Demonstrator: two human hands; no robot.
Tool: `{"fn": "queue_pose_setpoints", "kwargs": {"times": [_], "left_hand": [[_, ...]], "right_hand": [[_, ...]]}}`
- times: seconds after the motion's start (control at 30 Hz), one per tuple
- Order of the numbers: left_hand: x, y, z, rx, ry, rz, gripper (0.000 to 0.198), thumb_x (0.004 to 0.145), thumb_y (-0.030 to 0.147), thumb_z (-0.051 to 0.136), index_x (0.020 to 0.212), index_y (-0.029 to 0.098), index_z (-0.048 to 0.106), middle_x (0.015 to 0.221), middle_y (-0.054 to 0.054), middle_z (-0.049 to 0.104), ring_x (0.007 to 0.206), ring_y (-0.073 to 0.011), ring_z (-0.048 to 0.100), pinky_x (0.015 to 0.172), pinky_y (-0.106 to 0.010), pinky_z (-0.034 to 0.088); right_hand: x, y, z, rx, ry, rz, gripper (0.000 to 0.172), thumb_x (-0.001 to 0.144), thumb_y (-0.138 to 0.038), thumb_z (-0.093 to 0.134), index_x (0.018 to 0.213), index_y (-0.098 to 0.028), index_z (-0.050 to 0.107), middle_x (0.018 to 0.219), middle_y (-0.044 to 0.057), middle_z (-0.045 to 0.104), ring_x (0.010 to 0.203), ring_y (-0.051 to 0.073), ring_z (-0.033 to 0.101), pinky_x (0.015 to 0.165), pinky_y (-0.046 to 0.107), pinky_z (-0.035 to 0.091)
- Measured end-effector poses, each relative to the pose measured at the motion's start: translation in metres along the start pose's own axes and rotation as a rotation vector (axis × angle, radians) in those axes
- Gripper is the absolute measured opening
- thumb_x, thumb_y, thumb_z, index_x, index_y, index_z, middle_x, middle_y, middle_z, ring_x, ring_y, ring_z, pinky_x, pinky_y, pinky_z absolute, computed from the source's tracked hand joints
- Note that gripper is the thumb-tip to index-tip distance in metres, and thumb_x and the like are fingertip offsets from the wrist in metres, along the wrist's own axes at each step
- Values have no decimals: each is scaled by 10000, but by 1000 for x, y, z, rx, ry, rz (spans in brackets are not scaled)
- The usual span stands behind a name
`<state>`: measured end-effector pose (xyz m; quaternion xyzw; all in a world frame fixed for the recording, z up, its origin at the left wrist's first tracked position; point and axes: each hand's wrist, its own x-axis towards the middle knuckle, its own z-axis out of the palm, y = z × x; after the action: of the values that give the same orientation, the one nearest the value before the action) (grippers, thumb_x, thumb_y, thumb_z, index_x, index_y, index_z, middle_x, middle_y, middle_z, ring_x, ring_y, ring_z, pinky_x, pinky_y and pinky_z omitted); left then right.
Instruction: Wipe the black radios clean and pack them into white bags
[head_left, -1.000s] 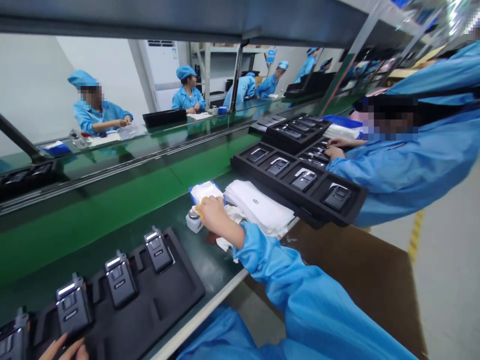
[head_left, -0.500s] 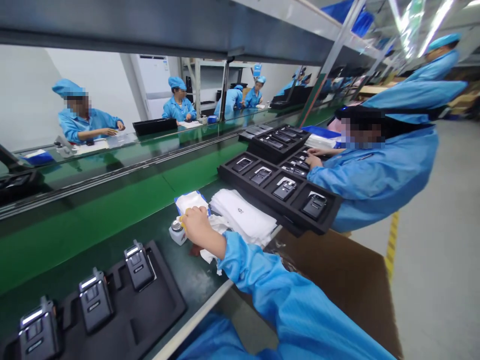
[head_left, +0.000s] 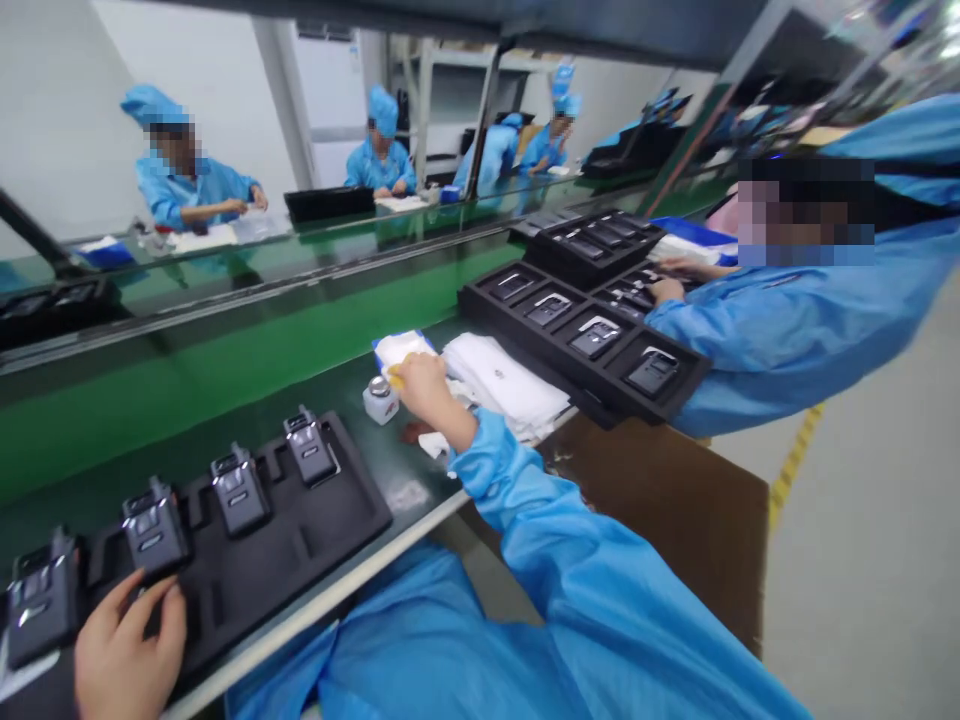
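My right hand (head_left: 424, 390) reaches across the bench in a blue sleeve, fingers closed on a small yellow item I cannot make out, right beside a small white bottle (head_left: 380, 400) with a metal cap. White cloths (head_left: 510, 383) lie stacked just right of it. My left hand (head_left: 127, 655) rests at the lower left on a black foam tray (head_left: 300, 540), fingers apart and touching one of several black devices (head_left: 154, 530) standing in the tray's slots.
A co-worker in blue (head_left: 810, 320) at my right handles devices in another black tray (head_left: 585, 340). A green conveyor belt (head_left: 225, 370) runs behind. More workers sit across the line. A brown cardboard box (head_left: 675, 510) stands below the bench edge.
My left hand has come back into sight on the foam tray. My right hand stays by the white bottle; the view has shifted downward and left.
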<state>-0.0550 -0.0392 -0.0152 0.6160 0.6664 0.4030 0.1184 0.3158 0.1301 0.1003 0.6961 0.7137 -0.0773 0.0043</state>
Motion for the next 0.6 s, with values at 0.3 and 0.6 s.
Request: {"fn": "queue_pose_setpoints", "kwargs": {"times": [0.3, 0.6], "left_hand": [[46, 89, 36, 27, -226, 97, 275, 854, 298, 488, 1075, 182, 602, 1067, -99, 624, 1013, -227, 606, 946, -384, 477], [95, 152, 114, 454, -609, -162, 757, 850, 470, 559, 1467, 157, 250, 1155, -203, 498, 919, -343, 634, 710, -411, 524]], "right_hand": [[9, -12, 9, -71, 24, 8, 340, 881, -219, 415, 1066, -223, 701, 1011, 112, 646, 949, 234, 493, 718, 348, 223], [1, -15, 27, -137, 25, -90, 333, 766, -77, 409, 860, -162, 716, 941, 128, 618, 895, 234, 452, 755, 391, 213]]}}
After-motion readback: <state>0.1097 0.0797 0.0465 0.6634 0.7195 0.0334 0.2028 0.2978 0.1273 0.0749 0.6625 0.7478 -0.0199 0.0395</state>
